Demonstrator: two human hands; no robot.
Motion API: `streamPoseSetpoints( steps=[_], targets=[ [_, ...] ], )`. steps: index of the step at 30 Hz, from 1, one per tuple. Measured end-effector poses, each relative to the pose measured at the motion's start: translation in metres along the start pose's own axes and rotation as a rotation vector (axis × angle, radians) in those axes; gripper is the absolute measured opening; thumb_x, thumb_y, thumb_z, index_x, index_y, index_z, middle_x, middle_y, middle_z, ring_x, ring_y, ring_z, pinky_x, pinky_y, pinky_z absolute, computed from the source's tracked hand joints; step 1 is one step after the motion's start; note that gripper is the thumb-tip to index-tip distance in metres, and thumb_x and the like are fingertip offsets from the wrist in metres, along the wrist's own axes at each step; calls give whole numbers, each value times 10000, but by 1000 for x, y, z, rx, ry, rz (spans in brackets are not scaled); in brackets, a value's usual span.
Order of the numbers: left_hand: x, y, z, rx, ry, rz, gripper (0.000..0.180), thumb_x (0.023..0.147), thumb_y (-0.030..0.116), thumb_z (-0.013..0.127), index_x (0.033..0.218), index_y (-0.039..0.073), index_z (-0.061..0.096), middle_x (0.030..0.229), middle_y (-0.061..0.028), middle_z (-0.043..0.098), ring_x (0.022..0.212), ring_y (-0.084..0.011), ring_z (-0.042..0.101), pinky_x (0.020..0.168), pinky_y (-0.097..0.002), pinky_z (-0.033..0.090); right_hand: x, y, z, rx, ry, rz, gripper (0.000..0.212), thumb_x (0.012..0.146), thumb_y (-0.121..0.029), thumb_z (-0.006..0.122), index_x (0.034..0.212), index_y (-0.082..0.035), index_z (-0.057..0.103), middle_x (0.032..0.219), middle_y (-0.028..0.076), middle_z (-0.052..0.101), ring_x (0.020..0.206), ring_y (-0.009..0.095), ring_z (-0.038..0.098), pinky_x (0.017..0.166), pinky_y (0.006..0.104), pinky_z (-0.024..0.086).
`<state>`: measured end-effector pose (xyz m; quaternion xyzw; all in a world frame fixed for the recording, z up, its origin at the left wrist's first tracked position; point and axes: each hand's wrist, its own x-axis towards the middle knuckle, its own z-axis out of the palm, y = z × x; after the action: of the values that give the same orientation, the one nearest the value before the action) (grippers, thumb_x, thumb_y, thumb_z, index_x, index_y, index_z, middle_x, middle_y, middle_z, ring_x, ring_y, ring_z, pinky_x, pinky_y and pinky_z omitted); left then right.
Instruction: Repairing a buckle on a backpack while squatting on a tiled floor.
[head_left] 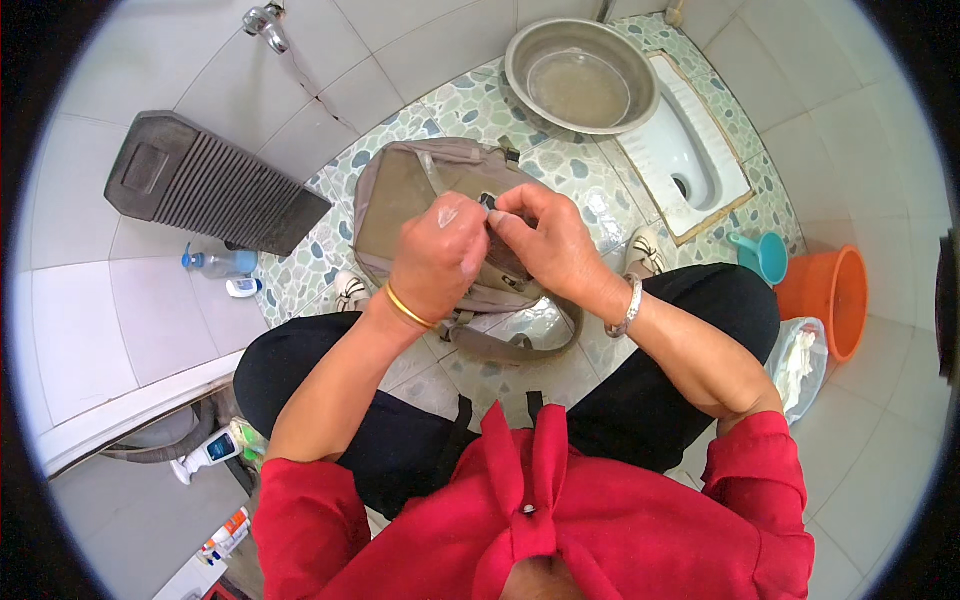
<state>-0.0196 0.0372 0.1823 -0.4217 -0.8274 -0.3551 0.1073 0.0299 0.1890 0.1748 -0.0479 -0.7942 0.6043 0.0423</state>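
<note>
A grey-brown backpack (385, 215) lies on the tiled floor between my feet, its strap (515, 347) curving toward me. My left hand (437, 250) is closed in a fist above it, with a whitish smear on its back. Meeting it at the fingertips, my right hand (545, 235) is bent in a pinch. A small dark piece (488, 201) shows between the fingertips of both hands. Whether it is a buckle or another part of the backpack is unclear. Whatever sits inside the left fist is hidden.
Beyond the backpack a metal basin (520, 92) of cloudy water overlaps a squat toilet (715, 165). At right are a teal dipper (768, 258), an orange bucket (848, 305) and a lined bin (812, 385). A dark washboard (215, 185) leans at left under a tap (268, 28), near a bottle (225, 263).
</note>
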Motion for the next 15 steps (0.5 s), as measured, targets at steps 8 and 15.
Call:
streamPoseSetpoints(
  steps=[8,15],
  targets=[
    [-5,2,-5,-21,-71,7,175,690,-54,595,851,15,577,740,-125,566,704,-302,570,596,-350,462,2,3,-7,159,-116,131,163,813,-136,596,808,25,567,675,49,575,614,79,494,546,260,428],
    [-3,13,-5,-286,32,-267,82,729,-17,643,802,12,619,773,-84,613,651,-160,600,574,-272,477,1,2,-9,69,-88,-35,169,799,-134,592,797,31,558,667,75,575,598,110,499,549,275,430]
  ],
)
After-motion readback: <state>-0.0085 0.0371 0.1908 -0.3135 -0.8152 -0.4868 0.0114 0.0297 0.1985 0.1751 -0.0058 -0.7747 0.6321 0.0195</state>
